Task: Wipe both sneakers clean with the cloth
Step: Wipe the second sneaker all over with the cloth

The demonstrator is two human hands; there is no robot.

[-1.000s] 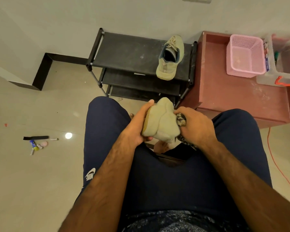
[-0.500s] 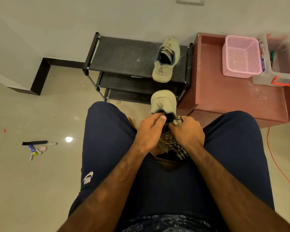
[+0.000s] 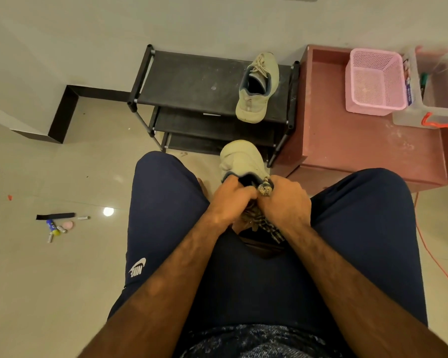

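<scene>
Sneaker (image 3: 241, 158) fills curled left hand (image 3: 232, 196), cloth (image 3: 265, 188) right hand (image 3: 286, 202).

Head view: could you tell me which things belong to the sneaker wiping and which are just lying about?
Job: held sneaker, checked cloth, second sneaker, left hand, right hand.
Lying about: pink basket, clear box, orange cable, floor clutter.

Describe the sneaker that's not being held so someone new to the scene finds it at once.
Find the black shoe rack against the wall, left of the reddish cabinet. On its top shelf, at the right end, sits a pale sneaker, toe toward the wall. Unlike the held sneaker by the checked cloth, it lies untouched, laces showing.
</scene>
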